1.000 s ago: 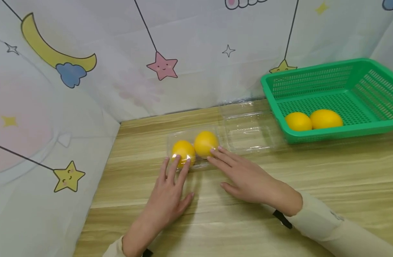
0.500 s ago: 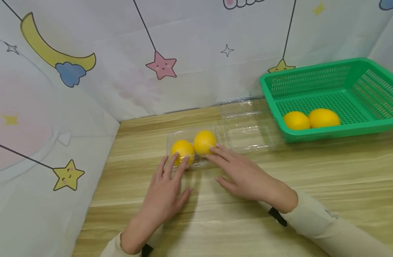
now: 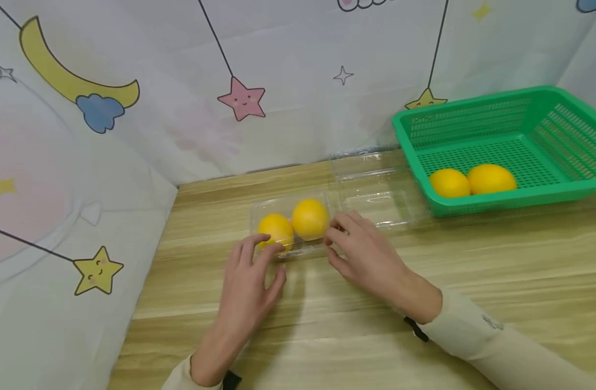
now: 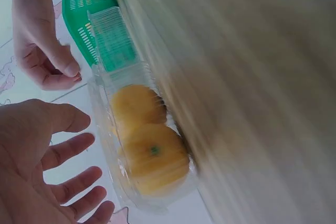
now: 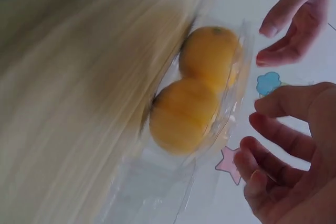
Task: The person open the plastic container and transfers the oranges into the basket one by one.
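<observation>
Two yellow-orange oranges, the left one (image 3: 276, 229) and the right one (image 3: 310, 219), sit side by side in a clear plastic box (image 4: 126, 190). Its lid lies over them. My left hand (image 3: 246, 284) is at the box's front left, fingers bent and spread, holding nothing. At the front right corner is my right hand (image 3: 368, 254), its fingers loosely curled with nothing between them. Both wrist views show a gap between the fingertips and the lid. In the left wrist view a green stem mark shows on the nearer orange (image 4: 157, 156).
A second clear plastic box (image 3: 376, 200) stands open behind my right hand. Beside it, a green basket (image 3: 522, 200) holds two more oranges (image 3: 491, 179). A printed curtain (image 3: 288, 130) hangs along the back edge of the wooden table (image 3: 327, 336).
Both hands have drawn back from the lid over the oranges. Their fingers, straighter before, are now more bent. The box and oranges stay in place.
</observation>
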`<state>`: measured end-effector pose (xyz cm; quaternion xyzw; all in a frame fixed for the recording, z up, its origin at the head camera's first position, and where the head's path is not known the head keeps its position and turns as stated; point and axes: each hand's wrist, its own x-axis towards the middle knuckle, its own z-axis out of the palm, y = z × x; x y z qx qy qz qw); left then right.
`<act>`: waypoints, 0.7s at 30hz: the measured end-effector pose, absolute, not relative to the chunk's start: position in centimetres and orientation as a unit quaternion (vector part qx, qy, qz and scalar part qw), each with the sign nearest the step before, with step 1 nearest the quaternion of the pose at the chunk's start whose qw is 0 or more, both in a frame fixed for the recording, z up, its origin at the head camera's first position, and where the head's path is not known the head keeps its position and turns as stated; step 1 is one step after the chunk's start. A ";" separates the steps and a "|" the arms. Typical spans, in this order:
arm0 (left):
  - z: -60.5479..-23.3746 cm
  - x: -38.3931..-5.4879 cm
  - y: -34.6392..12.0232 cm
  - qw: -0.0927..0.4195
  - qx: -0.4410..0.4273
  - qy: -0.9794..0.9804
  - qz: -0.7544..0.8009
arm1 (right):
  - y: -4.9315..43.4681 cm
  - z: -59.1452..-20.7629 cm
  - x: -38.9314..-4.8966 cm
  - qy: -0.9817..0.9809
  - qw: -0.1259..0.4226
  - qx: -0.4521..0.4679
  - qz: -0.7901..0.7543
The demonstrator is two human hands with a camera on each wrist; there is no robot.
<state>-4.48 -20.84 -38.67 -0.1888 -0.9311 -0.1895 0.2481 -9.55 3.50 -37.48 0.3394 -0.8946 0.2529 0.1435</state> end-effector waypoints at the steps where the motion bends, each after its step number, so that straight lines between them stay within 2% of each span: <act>1: -38.6 -4.7 -20.5 0.248 -0.194 -0.930 -0.188 | 3.6 -37.5 -9.4 -0.895 0.125 0.326 0.279; 6: -38.3 -5.4 -18.7 0.224 -0.208 -0.934 -0.184 | 4.2 -38.0 -8.6 -0.878 0.027 0.266 0.397; 11: -38.3 -6.1 -17.7 0.212 -0.214 -0.936 -0.180 | 4.7 -38.7 -8.4 -0.860 -0.032 0.234 0.452; 21: -38.1 -7.0 -16.9 0.193 -0.222 -0.942 -0.161 | 5.2 -39.5 -9.3 -0.764 -0.208 0.127 0.597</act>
